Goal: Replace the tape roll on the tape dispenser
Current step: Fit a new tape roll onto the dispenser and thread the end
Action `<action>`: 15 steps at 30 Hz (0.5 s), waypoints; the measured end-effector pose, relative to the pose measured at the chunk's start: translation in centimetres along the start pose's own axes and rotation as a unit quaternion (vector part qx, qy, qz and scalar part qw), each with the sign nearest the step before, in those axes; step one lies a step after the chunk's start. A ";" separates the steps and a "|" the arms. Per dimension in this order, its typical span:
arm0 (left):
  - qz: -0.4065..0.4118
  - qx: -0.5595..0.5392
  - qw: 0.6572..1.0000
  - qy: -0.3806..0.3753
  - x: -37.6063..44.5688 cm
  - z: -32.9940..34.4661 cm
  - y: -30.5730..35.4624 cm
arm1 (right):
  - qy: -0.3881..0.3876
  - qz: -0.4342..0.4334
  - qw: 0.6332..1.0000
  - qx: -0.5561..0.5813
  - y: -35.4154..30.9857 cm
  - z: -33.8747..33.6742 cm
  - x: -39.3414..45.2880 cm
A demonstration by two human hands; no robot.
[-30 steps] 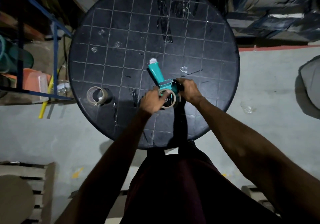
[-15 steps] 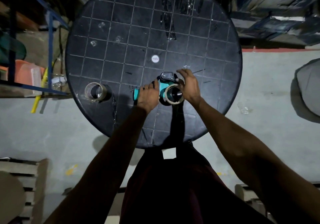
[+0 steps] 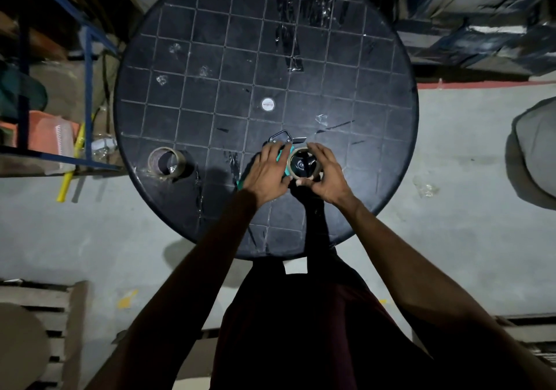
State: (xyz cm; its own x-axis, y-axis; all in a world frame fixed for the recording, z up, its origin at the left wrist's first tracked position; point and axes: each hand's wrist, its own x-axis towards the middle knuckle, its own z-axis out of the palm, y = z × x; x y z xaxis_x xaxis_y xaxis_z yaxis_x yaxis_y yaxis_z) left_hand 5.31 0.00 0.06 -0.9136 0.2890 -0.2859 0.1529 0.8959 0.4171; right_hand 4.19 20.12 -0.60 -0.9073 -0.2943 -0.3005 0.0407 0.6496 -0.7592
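A teal tape dispenser point(image 3: 282, 142) lies on the round black table point(image 3: 210, 67), near its front edge. My left hand point(image 3: 266, 173) covers and grips its teal body and handle. A tan tape roll point(image 3: 291, 167) sits on the dispenser's black hub, and my right hand point(image 3: 326, 176) curls around that roll with fingers on its rim. A second tape roll point(image 3: 166, 161) lies flat on the table at the left, apart from both hands.
A small white disc point(image 3: 268, 104) lies at the table's middle. Bits of clear tape stick to the tabletop. A blue metal rack point(image 3: 87, 67) with orange items stands left. Wooden pallets point(image 3: 51, 308) lie at lower left, a grey object point(image 3: 535, 154) sits at the right.
The dispenser has been turned from handle pointing away to lying sideways under my left hand. My right hand has closed around the roll on the hub.
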 end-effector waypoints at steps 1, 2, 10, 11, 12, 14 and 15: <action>0.006 -0.008 1.000 -0.005 0.1 -0.1 0.2 | -0.006 -0.003 1.000 -0.005 0.1 -0.2 0.1; 0.009 -0.013 1.000 -0.018 0.2 -0.2 0.4 | -0.012 -0.010 1.000 -0.009 0.2 -0.4 0.2; 0.005 0.026 0.999 -0.028 0.6 0.0 0.6 | -0.014 0.005 0.996 -0.090 0.8 -1.4 -0.5; 0.000 0.033 0.999 -0.025 0.6 0.1 0.6 | -0.007 0.013 0.996 -0.089 0.5 -1.3 -0.6; -0.004 0.039 0.999 -0.021 0.6 0.2 0.6 | -0.001 0.021 0.996 -0.091 0.2 -1.3 -0.7; -0.014 0.047 0.999 -0.022 0.6 0.0 0.9 | 0.001 0.043 0.993 -0.111 -0.6 -1.5 -0.7; -0.020 0.050 0.998 -0.025 0.7 -0.2 1.1 | -0.007 0.052 0.991 -0.125 -0.9 -1.7 -0.6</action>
State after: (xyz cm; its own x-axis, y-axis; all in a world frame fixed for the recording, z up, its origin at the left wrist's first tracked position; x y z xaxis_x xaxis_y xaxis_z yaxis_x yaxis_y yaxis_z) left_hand 4.70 1.08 0.49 -0.8998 0.2676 -0.3446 0.1568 0.9354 0.3169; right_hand 3.94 20.86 1.26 -0.8979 -0.2253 -0.3782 0.0266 0.8298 -0.5574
